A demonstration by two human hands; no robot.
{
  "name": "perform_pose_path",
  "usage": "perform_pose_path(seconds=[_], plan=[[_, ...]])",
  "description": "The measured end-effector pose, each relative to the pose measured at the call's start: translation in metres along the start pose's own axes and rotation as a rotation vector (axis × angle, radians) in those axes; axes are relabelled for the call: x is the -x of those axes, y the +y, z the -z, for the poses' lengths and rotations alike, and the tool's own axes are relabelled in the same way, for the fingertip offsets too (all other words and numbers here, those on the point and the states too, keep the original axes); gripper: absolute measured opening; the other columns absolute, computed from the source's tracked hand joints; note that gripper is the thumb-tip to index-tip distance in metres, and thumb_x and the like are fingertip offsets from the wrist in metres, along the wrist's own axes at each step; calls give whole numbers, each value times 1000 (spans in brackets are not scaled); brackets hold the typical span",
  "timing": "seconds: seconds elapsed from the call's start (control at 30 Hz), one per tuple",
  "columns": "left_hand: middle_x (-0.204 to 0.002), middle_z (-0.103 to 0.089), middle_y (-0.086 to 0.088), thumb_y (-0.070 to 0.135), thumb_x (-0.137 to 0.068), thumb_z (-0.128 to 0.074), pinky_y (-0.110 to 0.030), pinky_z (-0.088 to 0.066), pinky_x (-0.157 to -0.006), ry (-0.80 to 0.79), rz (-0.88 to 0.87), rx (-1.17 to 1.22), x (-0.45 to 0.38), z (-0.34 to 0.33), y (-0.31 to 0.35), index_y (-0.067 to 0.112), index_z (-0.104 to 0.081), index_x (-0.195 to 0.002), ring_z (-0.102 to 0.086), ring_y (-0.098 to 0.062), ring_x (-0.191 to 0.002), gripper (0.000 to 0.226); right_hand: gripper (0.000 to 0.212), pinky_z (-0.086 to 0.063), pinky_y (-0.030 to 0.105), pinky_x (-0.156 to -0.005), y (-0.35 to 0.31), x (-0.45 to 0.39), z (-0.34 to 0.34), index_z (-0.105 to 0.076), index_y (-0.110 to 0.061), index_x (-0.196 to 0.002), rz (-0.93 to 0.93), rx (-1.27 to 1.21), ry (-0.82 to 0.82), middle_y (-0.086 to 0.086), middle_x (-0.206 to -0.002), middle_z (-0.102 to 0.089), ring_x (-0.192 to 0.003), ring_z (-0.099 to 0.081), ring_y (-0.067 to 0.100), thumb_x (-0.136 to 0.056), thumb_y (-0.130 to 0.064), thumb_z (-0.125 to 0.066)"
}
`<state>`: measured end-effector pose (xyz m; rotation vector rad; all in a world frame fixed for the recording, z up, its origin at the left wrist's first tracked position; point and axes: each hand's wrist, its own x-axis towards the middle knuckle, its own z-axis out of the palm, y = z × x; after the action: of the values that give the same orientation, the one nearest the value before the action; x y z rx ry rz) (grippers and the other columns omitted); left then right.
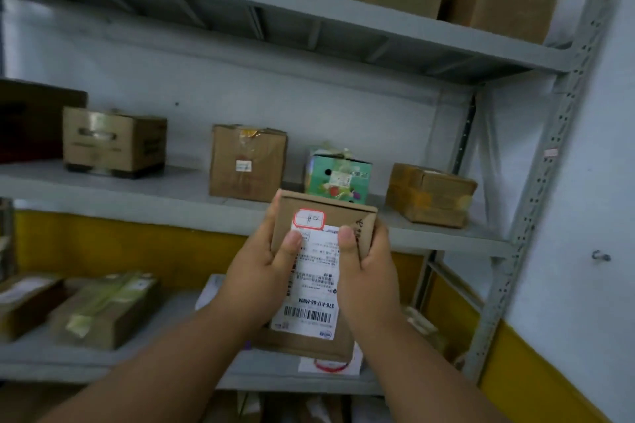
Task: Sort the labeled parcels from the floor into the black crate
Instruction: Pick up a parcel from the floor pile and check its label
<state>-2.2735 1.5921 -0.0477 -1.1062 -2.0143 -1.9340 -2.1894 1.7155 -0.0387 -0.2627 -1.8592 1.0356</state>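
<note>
Gripped labelled cardboard parcel (pixel 318 271) in both hands (pixel 264 268), thumbs on label; might slip, black crate seemingly unseen.

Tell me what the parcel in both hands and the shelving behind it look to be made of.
The parcel looks like plain brown cardboard, matte, with a folded top edge; a white paper label with a printed barcode covers its face. The shelving looks like grey painted metal: its upright has rows of punched holes. Left hand and right hand keep a grip on the parcel's sides.
</note>
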Motion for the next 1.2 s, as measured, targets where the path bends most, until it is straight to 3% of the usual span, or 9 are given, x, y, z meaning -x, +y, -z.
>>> perform_pose_path(seconds=[0.13, 0.3, 0.4, 0.5, 0.6, 0.7, 0.83, 1.03, 1.2], plan=[[-96, -59, 49, 70, -85, -37, -2, -45, -54, 107, 0, -154, 46, 105, -8, 54, -24, -148, -61, 21, -82, 66, 26, -59, 34, -71, -38, 55, -86, -47, -41, -115, -19, -70, -85, -9, -99, -70, -85, -69, 5, -94, -57, -49], [-90, -67, 37, 66, -91, -40, -11, -48, -46, 342, 167, -311, 139, 280, -29, 64, -22, -143, -63, 17, -74, 54, 37, -54, 20, -59, -115, 158, -227, -44, -41, -122, -22, -160, -301, -7, -103, -66, -83, -68, 7, -93, -64, -45], [-94, -66, 39, 68, -90, -40, -15, -51, -54, 474, 244, -397, 213, 398, -36, 61, -29, -142, -66, 13, -75, 53, 47, -61, 35, -70, -171, 242, -320, -43, -40, -129, -29, -269, -455, -4, -108, -67, -89, -70, 14, -91, -67, -44], [-92, -71, 28, 63, -91, -42, -25, -57, -61, 583, 306, -510, 286, 504, -30, 59, -34, -139, -69, 6, -73, 49, 32, -60, 46, -77, -230, 328, -399, -45, -44, -118, -82, -413, -595, -5, -107, -68, -91, -70, 17, -92, -63, -49], [-89, -68, 27, 60, -94, -42, -7, -48, -51, 629, 359, -626, 339, 579, -12, 63, -23, -142, -64, 14, -73, 52, 36, -60, 35, -71, -283, 393, -452, -49, -39, -119, -152, -529, -679, -5, -105, -70, -87, -70, 12, -92, -63, -51], [-90, -66, 31, 65, -89, -40, -1, -42, -51, 669, 352, -665, 370, 632, 2, 55, -24, -146, -61, 20, -76, 60, 39, -52, 18, -62, -319, 427, -489, -45, -40, -122, -136, -539, -714, -3, -111, -68, -88, -67, 7, -92, -63, -49], [-101, -68, 17, 59, -95, -42, -7, -45, -45, 743, 370, -622, 385, 673, -8, 54, -20, -148, -66, 11, -71, 59, 38, -56, 37, -78, -339, 444, -528, -40, -51, -116, -82, -519, -767, -6, -111, -66, -96, -66, 15, -85, -72, -45], [-91, -72, 21, 62, -93, -44, -12, -49, -45, 733, 438, -516, 371, 694, -73, 55, -24, -146, -70, 3, -66, 58, 44, -56, 34, -75, -299, 443, -591, -43, -44, -128, -86, -457, -828, -9, -112, -67, -93, -66, 9, -90, -66, -47], [-102, -71, 14, 71, -84, -43, -19, -56, -49, 718, 511, -446, 326, 723, -137, 74, -13, -138, -72, 1, -71, 62, 18, -62, 41, -65, -260, 418, -661, -41, -67, -98, -141, -426, -864, -9, -94, -69, -78, -71, 8, -82, -75, -40]])
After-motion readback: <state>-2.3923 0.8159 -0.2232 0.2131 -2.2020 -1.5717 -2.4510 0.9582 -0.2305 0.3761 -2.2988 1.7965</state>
